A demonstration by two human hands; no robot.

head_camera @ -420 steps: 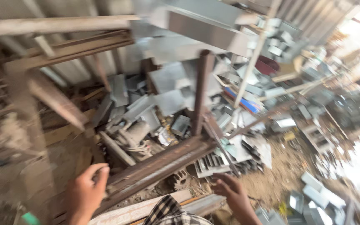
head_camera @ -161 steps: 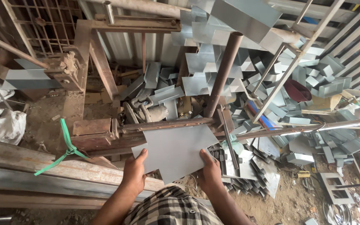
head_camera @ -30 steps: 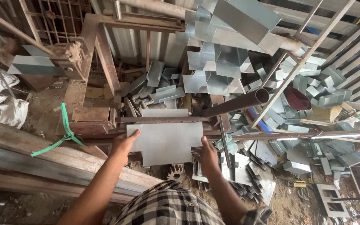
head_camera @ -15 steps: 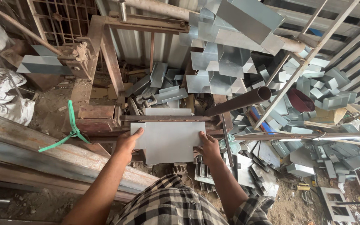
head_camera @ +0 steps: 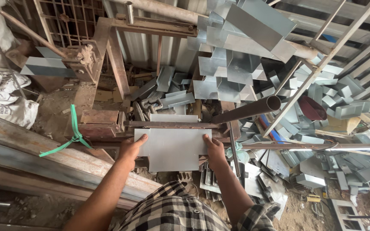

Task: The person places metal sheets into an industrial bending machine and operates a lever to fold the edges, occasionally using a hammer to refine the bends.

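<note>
Sheet: a flat grey metal sheet (head_camera: 174, 147), notched at its two near corners, lies level with its far edge tucked under the rusty clamping bar (head_camera: 170, 124) of a hand-worked folding machine.
Left hand: the left hand (head_camera: 130, 147) presses on the sheet's left notch, thumb along the edge and fingers curled under; its grip is clenched on that edge.
Right hand: the right hand (head_camera: 214, 149) holds the right notch the same way, its grip closed on the sheet's right edge.
Step in hand: by my reading, the sheet is being squared up under the bar.
Doing it well: push evenly with both hands so the far edge sits parallel to the bar, keep the sheet flat, and keep fingertips out from beneath the bar.
Lever: a round steel pipe (head_camera: 249, 109) slants up to the right from the bar's right end, just beyond the right hand and free of it.
Frame: the rusty frame (head_camera: 103, 122) carries the bar; a green strap (head_camera: 74, 134) is knotted at its left side.
Surroundings: folded grey sheet-metal pieces (head_camera: 236, 47) are heaped behind and to the right; long rusty beams (head_camera: 43, 164) run along the left; a white sack (head_camera: 3, 98) lies far left.
Person: a checked shirt (head_camera: 172, 211) shows at the bottom edge.
</note>
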